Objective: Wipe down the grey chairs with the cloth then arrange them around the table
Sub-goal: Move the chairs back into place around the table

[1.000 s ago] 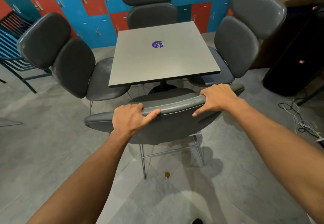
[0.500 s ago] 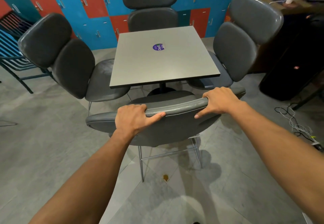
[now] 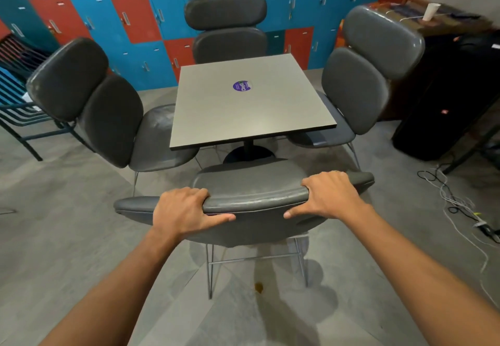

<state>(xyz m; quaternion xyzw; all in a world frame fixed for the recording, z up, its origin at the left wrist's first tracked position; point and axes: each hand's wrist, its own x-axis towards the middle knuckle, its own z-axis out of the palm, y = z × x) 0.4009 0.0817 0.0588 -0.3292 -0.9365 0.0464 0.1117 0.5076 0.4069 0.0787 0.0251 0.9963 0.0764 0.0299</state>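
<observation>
Near chair (image 3: pixel 259 183) stood at the table's (image 3: pixel 251 107) near side, seat just short of the table edge, backrest twd the person. L hand (image 3: pixel 184 211) and R hand (image 3: pixel 328 197) both gripped the top edge of its headrest pad: fingers curled over the far side, thumbs pressed on the near face, hands well apart and roughly symmetrical.

Three other grey chairs were at the table: left chair (image 3: pixel 108 118), far chair (image 3: pixel 228 29), right chair (image 3: pixel 362 75), each w/ seat tucked at or under a table edge. No cloth in view.

Handling, judged: padded shell on thin wire legs (image 3: pixel 209 272), so prob. light enough to slide or lift w/ two hands. Upholstery looked smooth and slightly glossy, so could slip under a loose hold; padding soft, will give under pressure. Top of the backrest is a sound hold for pushing, but high up, so the chair may tip or the legs catch on the floor if shoved hard. A low, even push is advisable.

Small brown stain (image 3: pixel 259 287) on floor beneath the chair. Loose cables (image 3: pixel 457 205) on floor at right, apart from the chair.
</observation>
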